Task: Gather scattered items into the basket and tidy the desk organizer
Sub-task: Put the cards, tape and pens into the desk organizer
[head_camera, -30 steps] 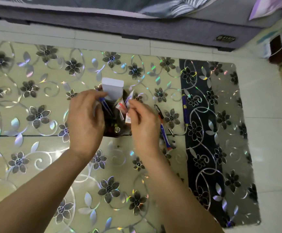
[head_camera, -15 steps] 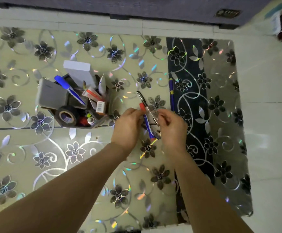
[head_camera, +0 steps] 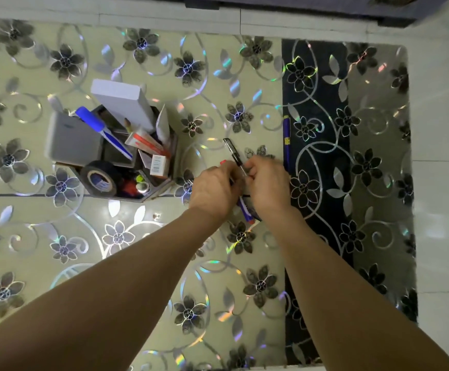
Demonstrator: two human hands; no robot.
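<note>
Both hands are meeting over the patterned worktop. The left hand and right hand are pinching a small bundle of pens between them: a black pen is sticking out beyond the fingertips, a red-capped end is peeking out beside it, and a blue-and-white pen is showing below the palms. Exact finger contacts are hidden by the knuckles.

A dark blue pen is lying loose just beyond the right hand, at the edge of the black strip. The desk organizer, crowded with a white box, black tape roll and blue marker, is sitting off to the left hand's outer side.

Judgement: pens are light, stiff, smooth-barrelled, and likely to slide against each other. Gripping mid-barrel, bundle squared, should be keeping them together.
</note>
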